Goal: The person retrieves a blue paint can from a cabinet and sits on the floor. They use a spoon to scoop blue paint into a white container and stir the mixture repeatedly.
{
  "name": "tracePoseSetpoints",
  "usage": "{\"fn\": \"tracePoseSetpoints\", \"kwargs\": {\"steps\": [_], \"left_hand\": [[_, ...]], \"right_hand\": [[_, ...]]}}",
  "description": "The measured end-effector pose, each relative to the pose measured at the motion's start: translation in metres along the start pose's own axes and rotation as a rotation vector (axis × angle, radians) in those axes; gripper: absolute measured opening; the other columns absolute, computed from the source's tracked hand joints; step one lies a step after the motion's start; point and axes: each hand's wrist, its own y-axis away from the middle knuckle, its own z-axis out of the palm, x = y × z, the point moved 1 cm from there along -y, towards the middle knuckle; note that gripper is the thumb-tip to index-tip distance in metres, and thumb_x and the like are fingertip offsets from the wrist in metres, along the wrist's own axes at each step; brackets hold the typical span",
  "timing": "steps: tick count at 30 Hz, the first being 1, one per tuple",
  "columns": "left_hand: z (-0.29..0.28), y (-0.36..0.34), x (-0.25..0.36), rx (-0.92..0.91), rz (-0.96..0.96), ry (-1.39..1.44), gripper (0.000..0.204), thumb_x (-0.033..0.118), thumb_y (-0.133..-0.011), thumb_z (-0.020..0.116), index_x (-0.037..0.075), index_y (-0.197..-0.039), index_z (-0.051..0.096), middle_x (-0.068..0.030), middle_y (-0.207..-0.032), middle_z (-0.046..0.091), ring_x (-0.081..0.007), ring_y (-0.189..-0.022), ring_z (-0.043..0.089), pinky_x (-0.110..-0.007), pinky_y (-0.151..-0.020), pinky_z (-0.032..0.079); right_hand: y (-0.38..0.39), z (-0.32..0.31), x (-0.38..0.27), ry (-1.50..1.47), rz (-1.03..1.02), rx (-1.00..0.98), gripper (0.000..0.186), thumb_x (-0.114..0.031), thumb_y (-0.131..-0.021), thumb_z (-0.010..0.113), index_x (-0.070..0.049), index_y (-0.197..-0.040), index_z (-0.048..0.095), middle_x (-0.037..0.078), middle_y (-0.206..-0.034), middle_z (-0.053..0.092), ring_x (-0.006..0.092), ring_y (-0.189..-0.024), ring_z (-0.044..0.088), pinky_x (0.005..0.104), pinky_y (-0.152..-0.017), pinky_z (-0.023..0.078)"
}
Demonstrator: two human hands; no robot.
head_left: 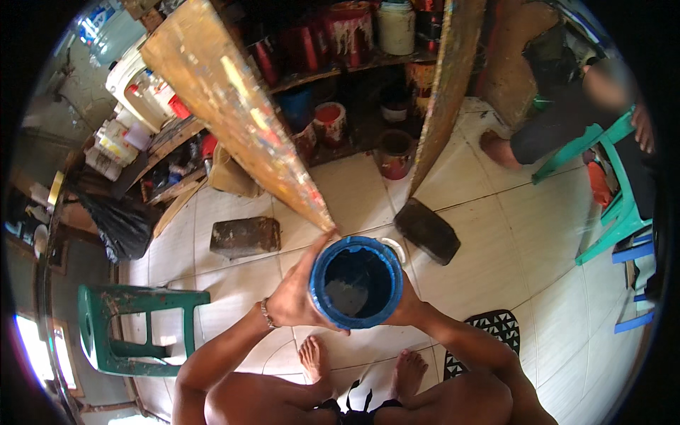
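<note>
A blue paint bucket point(356, 243) is held up in front of me, seen from above with its mouth open. Its inner wall is smeared dark blue, and a greyish patch shows at the bottom. My left hand point(292, 292), with a bracelet at the wrist, is wrapped round the bucket's left side. From the right, my right hand point(406, 303) grips the opposite side, its fingers mostly hidden behind the bucket. A white handle piece point(394, 249) sticks out at the bucket's upper right.
Beyond the bucket, a paint-stained left door point(244, 106) and right door point(445, 99) stand apart before shelves of paint cans point(330, 124). Dark blocks point(246, 236) point(427, 231) lie on the tiles. A green stool point(142, 294) is left; a person point(545, 138) sits by a green chair point(616, 166).
</note>
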Motion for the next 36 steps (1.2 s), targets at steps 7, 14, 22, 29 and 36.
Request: {"fn": "tracePoseSetpoints", "kwargs": {"steps": [7, 14, 22, 29, 36], "left_hand": [[0.013, 0.021, 0.001, 0.032, -0.204, -0.066, 0.130, 0.036, -0.050, 0.104, 0.000, -0.153, 0.031, -0.0203, -0.145, 0.053, -0.0329, -0.133, 0.056, -0.042, -0.112, 0.045], [0.011, 0.047, -0.003, 0.108, -0.171, -0.174, 0.127, 0.029, -0.051, 0.105, 0.000, -0.151, 0.031, -0.0170, -0.141, 0.056, -0.0291, -0.131, 0.057, -0.043, -0.110, 0.047], [0.012, 0.062, -0.018, 0.137, -0.169, -0.221, 0.127, 0.030, -0.055, 0.103, 0.002, -0.153, 0.027, -0.0171, -0.142, 0.053, -0.0305, -0.132, 0.055, -0.043, -0.111, 0.045], [0.011, 0.069, -0.037, 0.161, -0.238, -0.139, 0.127, 0.028, -0.056, 0.103, 0.003, -0.153, 0.025, -0.0175, -0.143, 0.053, -0.0313, -0.134, 0.054, -0.044, -0.112, 0.045], [0.015, 0.054, -0.048, 0.187, -0.339, -0.127, 0.127, 0.024, -0.055, 0.103, 0.003, -0.153, 0.026, -0.0165, -0.141, 0.056, -0.0288, -0.133, 0.054, -0.042, -0.113, 0.044]], "right_hand": [[0.006, 0.012, 0.006, -0.078, 0.243, -0.118, 0.119, -0.028, -0.055, 0.104, -0.006, -0.150, 0.037, 0.013, -0.144, 0.052, 0.0242, -0.136, 0.049, 0.0423, -0.114, 0.040], [-0.027, -0.092, 0.004, 0.561, 0.200, 0.059, 0.065, -0.013, -0.081, 0.082, -0.002, -0.140, 0.054, 0.017, -0.117, 0.070, 0.0278, -0.106, 0.070, 0.0367, -0.092, 0.055], [-0.068, -0.079, 0.087, 1.012, 0.146, -0.430, 0.034, -0.016, -0.083, 0.077, -0.003, -0.114, 0.070, 0.015, -0.102, 0.066, 0.0333, -0.104, 0.063, 0.0439, -0.094, 0.050], [-0.022, -0.071, 0.075, 0.858, 0.183, -0.429, 0.018, -0.013, -0.084, 0.072, -0.002, -0.098, 0.074, 0.016, -0.095, 0.066, 0.0358, -0.095, 0.066, 0.0462, -0.086, 0.053], [0.001, -0.081, 0.032, 0.895, 0.031, -0.279, 0.020, -0.005, -0.084, 0.074, -0.001, -0.103, 0.075, 0.015, -0.100, 0.073, 0.0323, -0.090, 0.071, 0.0395, -0.082, 0.058]]}}
